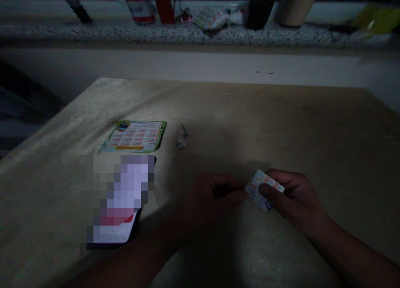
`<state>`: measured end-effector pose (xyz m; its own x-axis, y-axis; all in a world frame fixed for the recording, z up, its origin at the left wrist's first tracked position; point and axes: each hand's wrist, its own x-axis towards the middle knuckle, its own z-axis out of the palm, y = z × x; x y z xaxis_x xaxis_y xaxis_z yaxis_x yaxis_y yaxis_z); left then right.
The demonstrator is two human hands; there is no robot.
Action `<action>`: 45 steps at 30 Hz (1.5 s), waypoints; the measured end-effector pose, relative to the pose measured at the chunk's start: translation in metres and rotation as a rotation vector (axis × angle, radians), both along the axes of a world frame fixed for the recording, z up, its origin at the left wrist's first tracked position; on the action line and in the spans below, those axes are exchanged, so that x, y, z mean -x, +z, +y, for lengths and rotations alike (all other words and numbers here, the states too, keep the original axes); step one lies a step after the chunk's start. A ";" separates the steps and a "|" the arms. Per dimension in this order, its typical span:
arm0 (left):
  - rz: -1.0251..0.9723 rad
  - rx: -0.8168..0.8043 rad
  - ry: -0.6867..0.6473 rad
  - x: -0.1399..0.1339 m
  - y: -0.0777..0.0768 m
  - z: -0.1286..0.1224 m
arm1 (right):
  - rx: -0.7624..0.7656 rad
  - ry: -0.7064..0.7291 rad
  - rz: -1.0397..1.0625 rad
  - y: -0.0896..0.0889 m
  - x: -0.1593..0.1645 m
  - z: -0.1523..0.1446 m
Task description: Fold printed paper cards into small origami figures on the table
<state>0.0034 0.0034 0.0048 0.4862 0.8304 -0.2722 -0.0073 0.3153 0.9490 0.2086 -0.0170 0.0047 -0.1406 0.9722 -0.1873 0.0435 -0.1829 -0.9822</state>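
Observation:
A small folded piece of printed paper (256,189), with orange and blue print on white, is held above the table. My right hand (292,196) is closed on its right side, thumb on top and fingers beneath. At the paper's left corner, my left hand (218,192) pinches with thumb and forefinger; shadow darkens this hand. Further off, left of centre, a small folded paper piece (182,137) stands on the table. Beside it lies a stack of printed sheets (137,135) with green borders and a calendar-like grid.
A lit phone (125,196), its screen blurred out, lies left of my left forearm on the wooden table (312,125). Behind the table, a speckled stone sill (175,34) bears a red can (139,7), a dark cup (261,9) and a crumpled printed packet (211,18).

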 end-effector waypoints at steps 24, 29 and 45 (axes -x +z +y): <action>0.226 -0.060 -0.040 0.003 0.002 -0.001 | -0.229 0.087 -0.262 0.002 0.006 -0.006; 0.196 -0.037 -0.037 0.002 0.002 0.001 | -0.180 0.103 -0.204 0.000 0.005 -0.006; 0.249 -0.026 0.026 -0.006 -0.001 -0.005 | -0.224 0.122 -0.227 -0.002 0.012 -0.008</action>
<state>0.0093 -0.0013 0.0037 0.3850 0.8502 -0.3592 0.2195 0.2937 0.9303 0.1962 -0.0246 0.0026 -0.2379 0.9712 -0.0107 0.2738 0.0565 -0.9601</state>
